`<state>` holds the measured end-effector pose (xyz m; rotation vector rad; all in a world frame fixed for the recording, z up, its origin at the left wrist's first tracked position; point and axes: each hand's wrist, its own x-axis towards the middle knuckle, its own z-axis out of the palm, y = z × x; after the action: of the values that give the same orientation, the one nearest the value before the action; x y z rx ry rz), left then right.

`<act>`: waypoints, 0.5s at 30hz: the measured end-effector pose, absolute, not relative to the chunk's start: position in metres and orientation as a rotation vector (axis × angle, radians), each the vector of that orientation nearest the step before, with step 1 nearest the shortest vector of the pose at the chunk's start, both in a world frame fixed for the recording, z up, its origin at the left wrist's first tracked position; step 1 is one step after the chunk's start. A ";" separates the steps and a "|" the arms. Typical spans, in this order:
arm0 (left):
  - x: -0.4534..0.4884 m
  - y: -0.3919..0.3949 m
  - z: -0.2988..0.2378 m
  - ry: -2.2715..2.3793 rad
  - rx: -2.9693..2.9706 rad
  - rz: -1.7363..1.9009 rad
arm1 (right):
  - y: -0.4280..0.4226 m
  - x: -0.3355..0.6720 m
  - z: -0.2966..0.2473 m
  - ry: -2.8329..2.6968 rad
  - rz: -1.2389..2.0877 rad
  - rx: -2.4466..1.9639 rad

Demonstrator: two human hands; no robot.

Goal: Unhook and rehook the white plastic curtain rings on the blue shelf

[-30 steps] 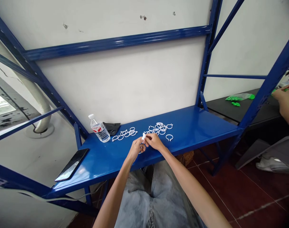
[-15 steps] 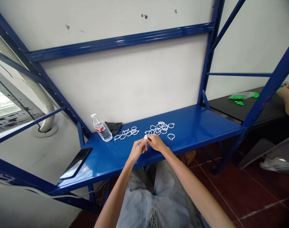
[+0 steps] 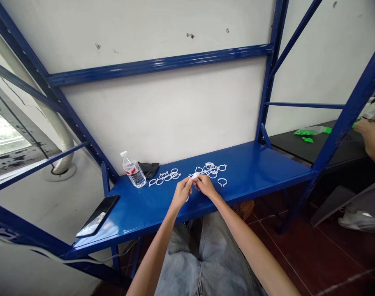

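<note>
Over shelf (image 3: 261,164) mid-length, near front edge: left hand (image 3: 181,192) and right hand (image 3: 206,186) fingertip to fingertip, both pinched closed on white ring (image 3: 193,176) between them. Ring pile (image 3: 211,168) just behind, toward back edge, nearer right hand.

No text is legible; the water bottle (image 3: 133,170) label is too small to read.
</note>
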<state>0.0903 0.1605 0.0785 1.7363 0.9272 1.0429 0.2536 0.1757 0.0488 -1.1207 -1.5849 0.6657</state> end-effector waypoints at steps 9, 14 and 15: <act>0.017 0.215 0.061 1.793 2.249 0.999 | 0.186 0.255 0.036 -1.154 0.440 -1.400; 0.005 0.234 0.052 1.935 2.514 0.586 | 0.184 0.254 0.036 -1.130 0.338 -1.356; 0.009 0.237 0.052 1.931 2.534 0.550 | 0.183 0.254 0.037 -1.145 0.315 -1.349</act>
<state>0.0086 0.2371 0.0523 2.5339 1.9311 0.5505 0.2539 0.1829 0.0370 -1.3491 -1.1447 0.3153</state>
